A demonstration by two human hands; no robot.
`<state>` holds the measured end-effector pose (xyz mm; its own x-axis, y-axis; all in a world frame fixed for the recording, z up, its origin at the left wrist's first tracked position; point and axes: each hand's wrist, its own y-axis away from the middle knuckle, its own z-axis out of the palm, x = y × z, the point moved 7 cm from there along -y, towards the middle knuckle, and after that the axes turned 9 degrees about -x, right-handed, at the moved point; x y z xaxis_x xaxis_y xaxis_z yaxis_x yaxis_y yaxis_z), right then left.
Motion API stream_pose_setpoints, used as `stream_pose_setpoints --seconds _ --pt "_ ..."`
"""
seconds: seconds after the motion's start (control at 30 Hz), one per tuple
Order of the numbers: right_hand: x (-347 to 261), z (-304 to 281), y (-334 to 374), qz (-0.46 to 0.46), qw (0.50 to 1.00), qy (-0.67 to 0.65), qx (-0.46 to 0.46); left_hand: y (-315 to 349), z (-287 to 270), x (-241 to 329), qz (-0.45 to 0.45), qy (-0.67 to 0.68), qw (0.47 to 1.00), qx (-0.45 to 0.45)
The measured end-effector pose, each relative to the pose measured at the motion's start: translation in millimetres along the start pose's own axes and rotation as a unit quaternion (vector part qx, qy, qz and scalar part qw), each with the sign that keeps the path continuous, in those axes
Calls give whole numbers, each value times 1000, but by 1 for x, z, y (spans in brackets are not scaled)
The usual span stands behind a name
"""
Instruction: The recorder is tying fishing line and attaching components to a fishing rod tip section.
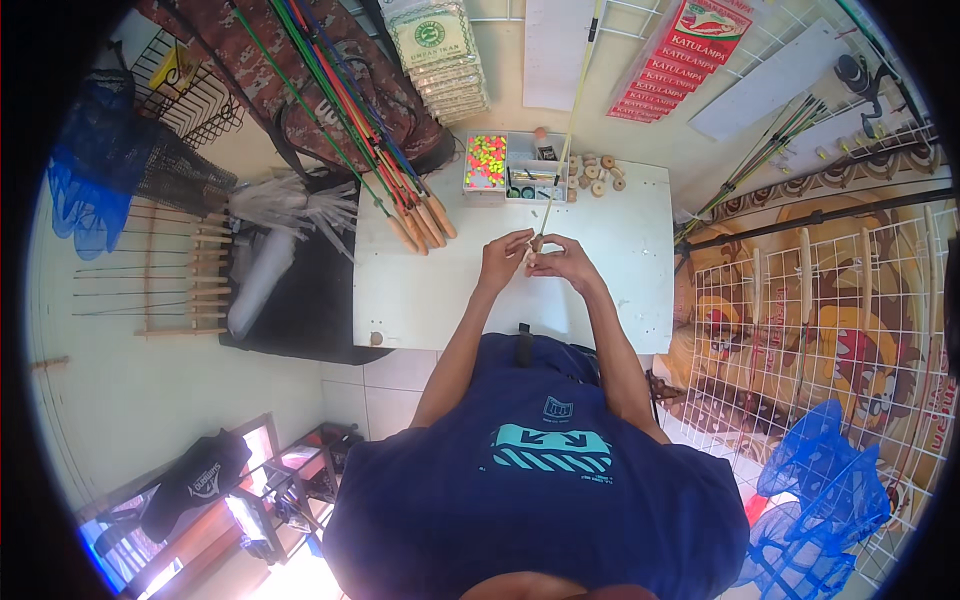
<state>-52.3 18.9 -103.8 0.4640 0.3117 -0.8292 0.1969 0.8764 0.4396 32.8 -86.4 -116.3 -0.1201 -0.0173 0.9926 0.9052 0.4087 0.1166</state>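
Over the white table, my right hand (563, 262) is closed with thumb and fingers around the lower end of a thin pale yellow fishing rod (572, 120). The rod slants up and away, past the top of the view. My left hand (506, 259) is beside it, fingers pinched close to the same end. What those left fingertips hold is too small to make out. A small brownish piece shows at the rod's end between the hands, partly hidden by fingers.
On the white table (450, 300) stand a box of bright beads (486, 162), a compartment tray (535, 180) and wooden spools (597, 178). Several wooden-handled rods (425, 220) lean at left. A wire rack (790, 320) and blue nets (815, 480) are at right.
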Motion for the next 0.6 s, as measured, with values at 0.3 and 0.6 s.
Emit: stream_pose_setpoints --seconds 0.3,0.6 --pt "3 -3 2 -36 999 -10 15 2 -7 26 28 -148 988 44" --pt "2 0 2 -26 999 -16 42 12 -12 -28 16 201 979 -24"
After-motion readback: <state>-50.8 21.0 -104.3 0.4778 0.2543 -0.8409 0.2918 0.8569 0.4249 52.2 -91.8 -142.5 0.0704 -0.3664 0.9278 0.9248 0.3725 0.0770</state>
